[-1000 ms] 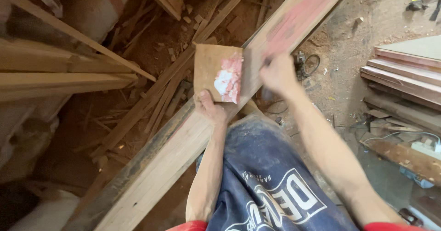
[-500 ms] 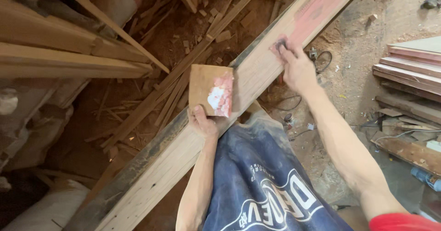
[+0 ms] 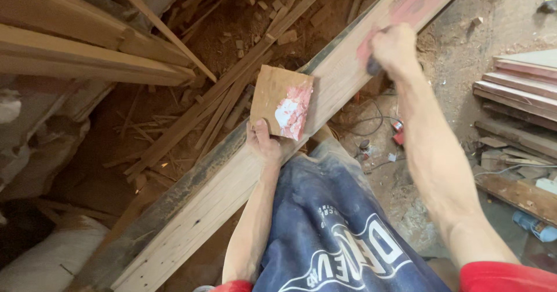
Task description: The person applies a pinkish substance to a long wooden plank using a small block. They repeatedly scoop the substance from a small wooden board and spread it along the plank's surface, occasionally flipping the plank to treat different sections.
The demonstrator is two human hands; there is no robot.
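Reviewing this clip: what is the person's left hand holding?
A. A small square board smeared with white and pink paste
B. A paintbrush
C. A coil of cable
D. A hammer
A. The left hand grips the lower edge of a small square board with white and pink paste on it, while the right hand presses on the long plank.

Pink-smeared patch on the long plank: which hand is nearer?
Right. The right hand presses a dark tool on the pink-smeared patch of the long plank; the left hand is further down the plank, holding a small smeared board.
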